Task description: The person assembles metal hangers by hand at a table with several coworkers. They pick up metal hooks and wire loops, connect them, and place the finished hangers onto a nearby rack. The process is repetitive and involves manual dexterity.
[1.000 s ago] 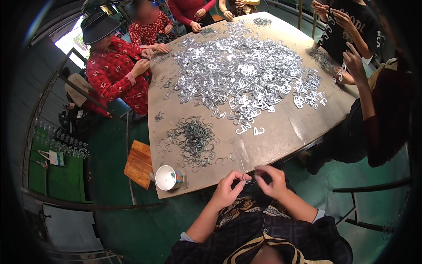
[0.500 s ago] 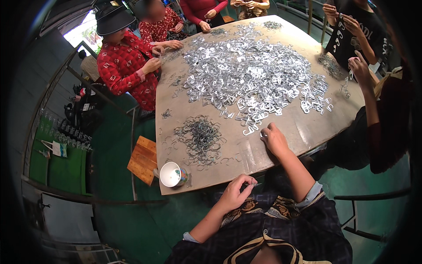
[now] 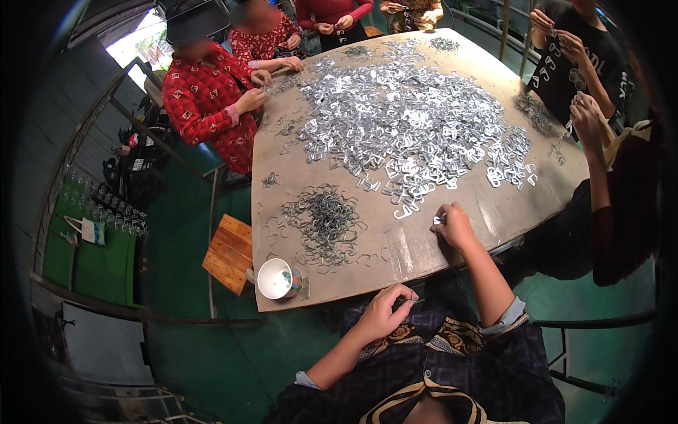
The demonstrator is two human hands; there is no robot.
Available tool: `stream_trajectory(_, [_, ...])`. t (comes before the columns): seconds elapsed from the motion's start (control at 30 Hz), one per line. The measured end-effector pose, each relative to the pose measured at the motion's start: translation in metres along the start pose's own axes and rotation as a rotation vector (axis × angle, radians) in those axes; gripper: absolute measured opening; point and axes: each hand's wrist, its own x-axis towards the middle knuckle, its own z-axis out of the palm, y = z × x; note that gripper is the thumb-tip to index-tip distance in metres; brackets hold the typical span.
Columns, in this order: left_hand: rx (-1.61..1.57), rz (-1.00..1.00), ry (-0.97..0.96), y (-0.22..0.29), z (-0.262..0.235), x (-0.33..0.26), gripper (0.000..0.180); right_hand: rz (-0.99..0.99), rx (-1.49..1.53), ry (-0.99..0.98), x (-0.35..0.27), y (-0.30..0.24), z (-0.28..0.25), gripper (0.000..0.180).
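Over the table's near edge, my left hand is closed in a pinch on a small thin wire piece, mostly hidden by the fingers. My right hand is low over the tabletop, its fingertips closed on a shiny silver metal hook. Just beyond it spreads a broad heap of flat silver hooks, with one loose hook at its near edge. Left of my hands lies a tangled pile of dark wire rings, some scattered around it.
A white-mouthed cup stands at the near left corner of the brown table. Beside that corner is a wooden stool. Several co-workers stand around the table, one in a red patterned shirt, handling small pieces.
My right hand has drawn slightly right, away from the heap's edge, with the silver hook in its fingertips. My left hand stays nearly in place. Co-workers' hands at the right and far side have shifted.
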Motion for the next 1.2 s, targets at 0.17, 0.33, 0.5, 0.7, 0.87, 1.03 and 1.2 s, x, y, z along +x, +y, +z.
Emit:
stream_trajectory(0.17, [0.018,-0.023,0.032,0.000,0.001,0.000,0.007,-0.007,0.036,0.057,-0.016,-0.007,-0.020,0.022])
stream_trajectory(0.33, [0.020,0.023,0.078,-0.005,0.005,0.003,0.006,0.147,0.623,-0.101,-0.059,-0.009,-0.011,0.017])
stream_trajectory(0.5, [0.011,0.006,0.128,0.000,0.006,0.005,0.007,0.319,1.183,-0.230,-0.104,-0.044,-0.007,0.015])
stream_trajectory(0.7, [0.109,0.004,0.189,0.000,0.006,0.004,0.009,0.278,1.197,-0.240,-0.123,-0.063,-0.008,0.011])
stream_trajectory(0.87, [0.213,0.052,0.206,-0.002,0.006,0.003,0.012,0.237,1.088,-0.182,-0.132,-0.072,-0.006,0.010])
stream_trajectory(1.03, [0.239,-0.009,0.178,-0.004,0.004,-0.001,0.012,0.115,0.853,-0.063,-0.142,-0.077,-0.006,0.010])
stream_trajectory(1.2, [0.224,-0.048,0.253,-0.015,-0.016,0.000,0.015,0.003,0.725,0.030,-0.148,-0.078,-0.007,0.012])
